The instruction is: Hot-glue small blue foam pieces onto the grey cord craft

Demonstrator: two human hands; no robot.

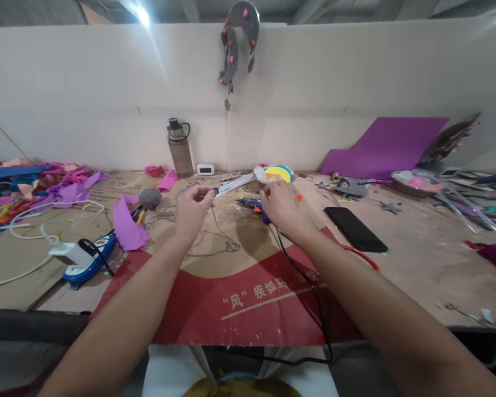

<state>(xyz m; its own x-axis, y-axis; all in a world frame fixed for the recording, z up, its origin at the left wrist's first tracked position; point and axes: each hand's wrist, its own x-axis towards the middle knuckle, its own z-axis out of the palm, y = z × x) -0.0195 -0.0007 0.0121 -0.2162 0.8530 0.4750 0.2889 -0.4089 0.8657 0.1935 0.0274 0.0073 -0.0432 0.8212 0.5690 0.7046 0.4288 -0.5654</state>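
Note:
My left hand (pixel 194 212) is raised over the cardboard, its thumb and forefinger pinched at a small dark piece from which thin grey yarn (pixel 221 231) hangs down to the cardboard. To the right, my right hand (pixel 283 207) has its fingers bent together above a blue tool (pixel 265 216) with a black cord; what its fingertips hold, if anything, is hidden. Between and behind the hands lie white sticks (pixel 235 184). A grey yarn ball (pixel 150 198) rests left of my left hand.
A bottle (pixel 181 151) and small clock (pixel 205 169) stand by the wall. Felt scraps (pixel 72 190) and a blue power strip (pixel 90 262) with cables are left. A black phone (pixel 355 229) lies right, before a purple sheet (pixel 388 146). Red-printed cardboard (pixel 248 309) covers the front.

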